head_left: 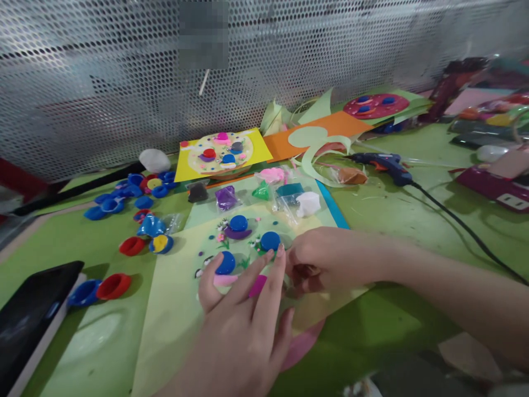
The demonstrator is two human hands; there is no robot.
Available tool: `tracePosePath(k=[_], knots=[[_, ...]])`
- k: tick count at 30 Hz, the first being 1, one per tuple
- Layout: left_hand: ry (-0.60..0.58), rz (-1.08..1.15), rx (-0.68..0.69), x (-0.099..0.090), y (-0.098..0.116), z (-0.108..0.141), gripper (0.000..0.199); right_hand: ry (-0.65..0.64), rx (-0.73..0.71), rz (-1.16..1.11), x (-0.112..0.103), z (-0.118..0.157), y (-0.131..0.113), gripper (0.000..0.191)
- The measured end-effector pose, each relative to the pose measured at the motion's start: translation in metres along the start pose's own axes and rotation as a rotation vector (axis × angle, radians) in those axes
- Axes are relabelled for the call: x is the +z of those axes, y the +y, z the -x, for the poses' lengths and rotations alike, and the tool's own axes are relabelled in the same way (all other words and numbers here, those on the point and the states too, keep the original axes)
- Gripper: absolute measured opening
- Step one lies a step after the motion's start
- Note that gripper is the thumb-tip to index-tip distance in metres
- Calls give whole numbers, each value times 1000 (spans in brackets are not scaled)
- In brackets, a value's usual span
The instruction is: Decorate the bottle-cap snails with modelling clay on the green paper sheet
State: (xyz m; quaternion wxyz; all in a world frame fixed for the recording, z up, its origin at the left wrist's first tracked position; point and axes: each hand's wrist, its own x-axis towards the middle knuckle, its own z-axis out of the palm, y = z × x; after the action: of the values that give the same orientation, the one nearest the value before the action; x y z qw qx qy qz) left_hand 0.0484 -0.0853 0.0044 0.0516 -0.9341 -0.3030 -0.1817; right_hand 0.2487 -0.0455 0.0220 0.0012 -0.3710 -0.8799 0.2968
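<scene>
A pale yellow paper sheet (165,309) lies on the table, decorated with blue bottle caps (238,223), purple and pink clay strips, small clay flowers, green leaves and dots. My left hand (243,314) rests on it with fingers spread, the tips near the lower blue caps. Beside it, at the right of the decorated area, my right hand (314,259) is curled with the fingertips pressed together low over the sheet. Whatever those fingers hold is hidden. Just behind the sheet's decorations are bags of purple clay (225,197), green clay (261,191) and white clay (308,203).
Loose blue and red caps (113,286) are scattered at the left, near a black phone (33,314). A glue gun (386,164) with its cord lies at the right. A finished yellow card (260,144) and orange paper (281,146) stand at the back, before a perforated metal panel (124,82).
</scene>
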Motion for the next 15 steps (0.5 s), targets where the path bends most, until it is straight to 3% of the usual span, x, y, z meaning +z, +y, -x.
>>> tracePosePath(k=[8,12,15], knots=[[17,-70,115,-8,-2,0,39,26,-33,0,2,-2,2,7],[31,-48,83,-9,-2,-1,46,-8,-35,-72,0,-1,3,9],[26,-46,94,-11,-3,-2,49,38,-25,-140,-4,3,5,7]])
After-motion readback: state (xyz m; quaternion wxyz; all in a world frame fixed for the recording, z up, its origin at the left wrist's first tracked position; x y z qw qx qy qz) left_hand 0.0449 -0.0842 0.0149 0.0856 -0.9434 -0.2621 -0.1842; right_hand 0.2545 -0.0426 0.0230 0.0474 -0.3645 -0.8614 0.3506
